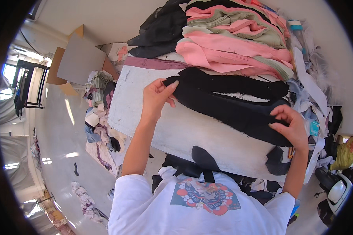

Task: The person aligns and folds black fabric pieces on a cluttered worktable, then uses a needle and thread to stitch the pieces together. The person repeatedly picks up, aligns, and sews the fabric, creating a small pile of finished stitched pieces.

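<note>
A long strip of black fabric (223,105) with frayed edges stretches between my hands above the pale tabletop (145,113). My left hand (157,96) pinches its left end between thumb and fingers. Toward the right end, my right hand (288,127) grips the upper edge with bent fingers. Another black fabric piece (239,84) lies just behind the strip, partly overlapped at the left. Beyond it are stacked layers of pink fabric (223,51) and grey-green fabric, with a pile of black cloth (161,29) to their left.
A mauve fabric strip (157,63) lies along the table's back. At the right stand a clear bottle with a blue cap (295,25) and tangled white scraps. Fabric piles (100,125) and an open cardboard box (80,62) are at the left. Dark scraps (278,160) hang near the front edge.
</note>
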